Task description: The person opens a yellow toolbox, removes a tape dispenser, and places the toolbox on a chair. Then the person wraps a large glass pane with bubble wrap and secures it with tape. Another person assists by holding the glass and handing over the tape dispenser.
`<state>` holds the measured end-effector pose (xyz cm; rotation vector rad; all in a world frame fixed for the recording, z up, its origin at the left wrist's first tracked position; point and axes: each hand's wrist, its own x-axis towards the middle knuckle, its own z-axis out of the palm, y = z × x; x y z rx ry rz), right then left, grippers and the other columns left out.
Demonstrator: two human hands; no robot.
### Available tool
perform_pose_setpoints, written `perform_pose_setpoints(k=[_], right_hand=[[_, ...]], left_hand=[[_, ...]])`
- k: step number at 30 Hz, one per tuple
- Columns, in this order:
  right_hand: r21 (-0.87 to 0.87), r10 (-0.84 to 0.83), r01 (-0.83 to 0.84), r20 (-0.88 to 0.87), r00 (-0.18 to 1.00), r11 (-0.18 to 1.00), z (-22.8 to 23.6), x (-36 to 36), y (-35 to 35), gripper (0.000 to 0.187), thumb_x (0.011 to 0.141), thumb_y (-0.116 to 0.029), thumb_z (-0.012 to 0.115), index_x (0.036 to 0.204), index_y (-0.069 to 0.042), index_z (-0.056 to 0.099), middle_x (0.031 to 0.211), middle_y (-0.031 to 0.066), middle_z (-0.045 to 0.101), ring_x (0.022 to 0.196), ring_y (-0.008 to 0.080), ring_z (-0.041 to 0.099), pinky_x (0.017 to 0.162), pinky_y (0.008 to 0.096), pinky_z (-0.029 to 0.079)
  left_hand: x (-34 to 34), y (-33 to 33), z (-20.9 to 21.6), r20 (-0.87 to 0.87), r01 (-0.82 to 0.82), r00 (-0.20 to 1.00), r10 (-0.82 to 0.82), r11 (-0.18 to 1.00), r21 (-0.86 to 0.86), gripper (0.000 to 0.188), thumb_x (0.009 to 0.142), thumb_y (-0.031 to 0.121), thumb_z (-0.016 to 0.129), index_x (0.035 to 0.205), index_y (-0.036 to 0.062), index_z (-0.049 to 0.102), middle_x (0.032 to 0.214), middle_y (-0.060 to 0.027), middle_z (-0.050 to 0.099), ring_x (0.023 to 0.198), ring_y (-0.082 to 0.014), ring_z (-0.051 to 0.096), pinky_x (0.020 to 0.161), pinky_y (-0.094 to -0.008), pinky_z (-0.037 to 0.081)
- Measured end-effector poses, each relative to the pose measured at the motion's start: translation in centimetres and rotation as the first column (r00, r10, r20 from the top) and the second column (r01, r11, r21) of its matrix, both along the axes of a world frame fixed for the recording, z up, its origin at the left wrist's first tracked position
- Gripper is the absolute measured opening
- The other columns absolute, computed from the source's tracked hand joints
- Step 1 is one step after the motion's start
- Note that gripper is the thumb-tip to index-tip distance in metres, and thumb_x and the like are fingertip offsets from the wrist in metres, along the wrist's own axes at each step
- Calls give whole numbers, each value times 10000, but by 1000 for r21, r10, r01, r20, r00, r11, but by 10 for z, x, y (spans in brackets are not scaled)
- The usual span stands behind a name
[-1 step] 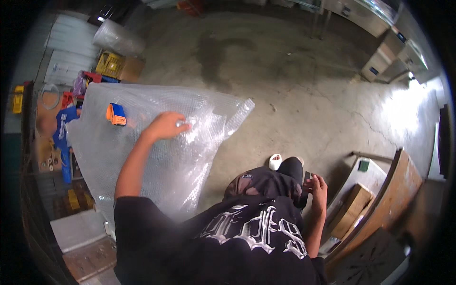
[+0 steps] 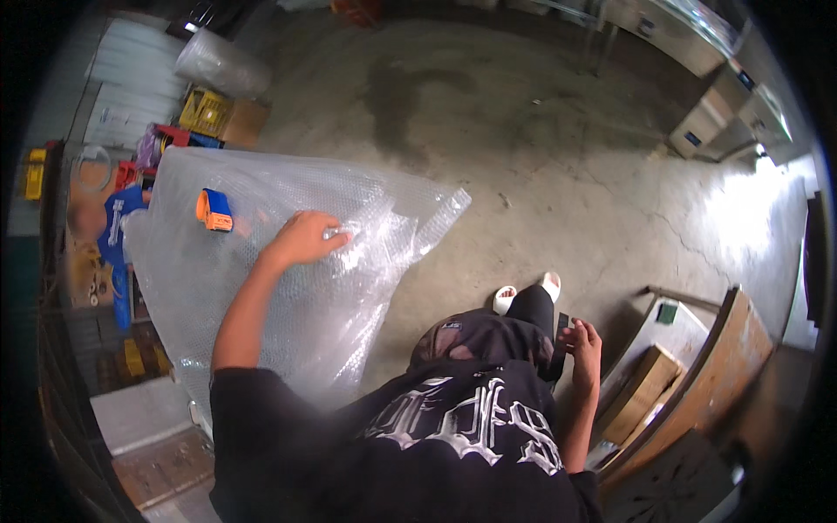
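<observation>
A large sheet of clear bubble wrap (image 2: pixel 261 322) is spread out in front of me on the left, folded over and crinkled along its right side. My left hand (image 2: pixel 307 238) rests on it near that side, with bent fingers and thumb closed on a fold. On the wrap, left of this hand, stands an orange and blue tape dispenser (image 2: pixel 214 211), which no hand touches. My right hand (image 2: pixel 584 343) is held low beside my right leg, its fingers curled about a small dark flat object (image 2: pixel 563 322). Most of that object is hidden, so its kind cannot be made out.
Wooden boards and a brown panel (image 2: pixel 702 375) stand close at my right. A person in a blue top (image 2: pixel 122 228) is at the far left. Behind the wrap are a yellow crate (image 2: pixel 204 112) and a wrapped roll (image 2: pixel 221 65). Metal tables (image 2: pixel 697 113) stand at the back right.
My left hand has shifted slightly to the right on the bubble wrap. My right foot in its white slipper shows more fully. The right hand looks much the same.
</observation>
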<state>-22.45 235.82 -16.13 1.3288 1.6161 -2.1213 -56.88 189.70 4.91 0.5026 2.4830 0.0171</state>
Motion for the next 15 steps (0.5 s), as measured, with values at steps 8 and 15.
perform_pose_setpoints(k=[8, 15], right_hand=[[-223, 363, -351, 15, 932, 909, -76, -311, 11, 584, 1005, -475, 603, 1358, -10, 569, 1121, 136, 684, 970, 236, 694, 751, 357, 545], [-424, 862, -842, -226, 454, 333, -90, -477, -135, 770, 949, -542, 657, 1497, -37, 464, 1265, 185, 633, 1075, 260, 645, 835, 422, 567]], left_hand=[[2, 17, 20, -227, 28, 974, 16, 981, 190, 166, 885, 200, 724, 912, 37, 728, 981, -83, 711, 1036, -250, 654, 1081, -425, 410], [-5, 48, 50, -174, -221, 958, 227, 974, 57, 204, 829, 192, 759, 979, 55, 738, 1106, -85, 708, 1179, -263, 619, 1113, -479, 396]])
